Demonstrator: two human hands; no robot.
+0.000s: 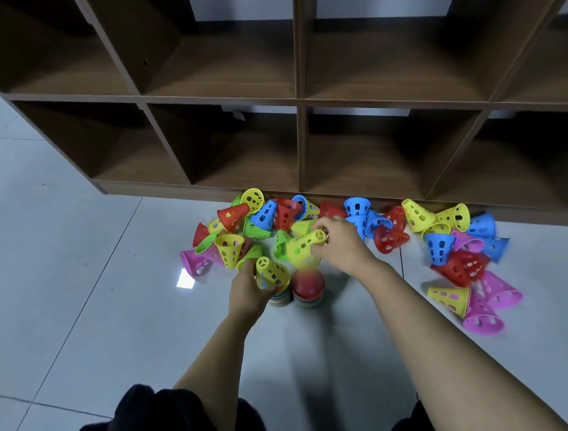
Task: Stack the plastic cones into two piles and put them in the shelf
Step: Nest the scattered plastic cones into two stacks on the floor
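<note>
Loose cones [227, 216] lie scattered on the floor [74, 268] before the shelf [300, 100]. The left grip [250, 292] clasps a yellow cone [272, 273] at the top of the left pile [280, 299]. Just beside it stands the red-topped pile [307, 287], above which the right grip [338, 241] grasps a second yellow cone [304, 246].

This is an indoor room, likely a playroom or a classroom storage corner. A brown wooden cubby shelf [300, 102] stands on a pale, glossy tiled floor [57, 269], with bright perforated plastic cones [416, 215] heaped near its base.
</note>
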